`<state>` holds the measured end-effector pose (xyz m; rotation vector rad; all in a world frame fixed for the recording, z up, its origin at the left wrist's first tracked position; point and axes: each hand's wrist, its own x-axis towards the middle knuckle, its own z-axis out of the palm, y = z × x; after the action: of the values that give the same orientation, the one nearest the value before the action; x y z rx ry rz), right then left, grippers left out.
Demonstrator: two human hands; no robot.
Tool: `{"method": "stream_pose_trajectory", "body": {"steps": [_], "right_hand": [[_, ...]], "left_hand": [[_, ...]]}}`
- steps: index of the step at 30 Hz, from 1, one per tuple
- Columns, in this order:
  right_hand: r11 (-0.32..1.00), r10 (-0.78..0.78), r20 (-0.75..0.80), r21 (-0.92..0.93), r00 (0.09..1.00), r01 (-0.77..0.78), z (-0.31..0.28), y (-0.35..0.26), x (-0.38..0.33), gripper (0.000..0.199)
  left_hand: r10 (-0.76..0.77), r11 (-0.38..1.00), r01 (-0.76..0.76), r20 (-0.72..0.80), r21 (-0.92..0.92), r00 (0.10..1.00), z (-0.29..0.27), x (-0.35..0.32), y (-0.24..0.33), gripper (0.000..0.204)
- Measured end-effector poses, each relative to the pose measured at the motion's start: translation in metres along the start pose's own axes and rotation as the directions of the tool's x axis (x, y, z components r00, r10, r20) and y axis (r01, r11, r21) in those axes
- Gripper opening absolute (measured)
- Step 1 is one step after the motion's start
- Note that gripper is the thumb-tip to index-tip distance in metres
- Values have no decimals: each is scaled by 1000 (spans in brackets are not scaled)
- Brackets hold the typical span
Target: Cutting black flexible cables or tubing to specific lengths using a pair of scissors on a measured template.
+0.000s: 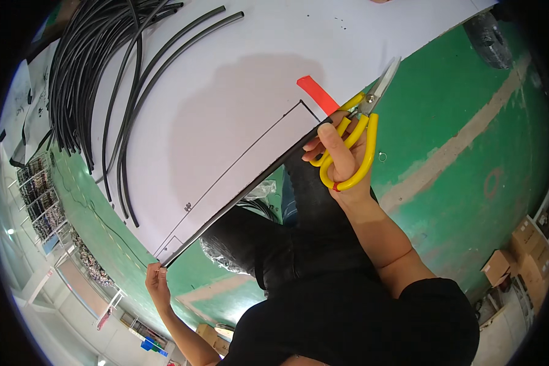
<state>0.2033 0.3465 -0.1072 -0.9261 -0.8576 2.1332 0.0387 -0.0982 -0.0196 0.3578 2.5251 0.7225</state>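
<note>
A length of black tube (pixel 250 191) lies stretched along the near edge of the white table (pixel 226 116). My left hand (pixel 156 282) pinches its left end at the table's corner. Yellow-handled scissors (pixel 370 99) hang on my right hand (pixel 341 154), whose fingers are through the loops, with the blades pointing away from me to the upper right. The same hand's thumb and fingers press the tube's right end at the table edge. Beside that end, a strip of red tape (pixel 317 95) is stuck on the tabletop. A drawn black outline (pixel 244 151) runs alongside the tube.
A thick bundle of black tubes (pixel 82 79) lies at the table's far left, with a few loose curved tubes (pixel 155 76) beside it. Below the table edge are clear plastic wrap (pixel 219 253) and the green floor (pixel 433 146). Cardboard boxes (pixel 527 250) stand at the right.
</note>
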Motion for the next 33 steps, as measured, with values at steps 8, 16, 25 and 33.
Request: {"method": "stream_pose_trajectory", "body": {"steps": [8,16,25,33], "right_hand": [[1000,-10,-37,-12,999,10,-1,-1,-3,19],[992,-98,-113,-88,989,88,2,12,-2,16],[955,-220,97,-181,971,235,20,-31,4,11],[262,-344,473,-781,811,567,140,-105,106,26]], "left_hand": [[-6,1000,5,-3,-25,1000,3,-1,2,12],[152,977,-143,-44,157,987,3,0,15,9],[125,973,-158,-190,-171,974,-1,-15,14,12],[-46,849,-99,-260,-519,965,-12,56,87,20]]}}
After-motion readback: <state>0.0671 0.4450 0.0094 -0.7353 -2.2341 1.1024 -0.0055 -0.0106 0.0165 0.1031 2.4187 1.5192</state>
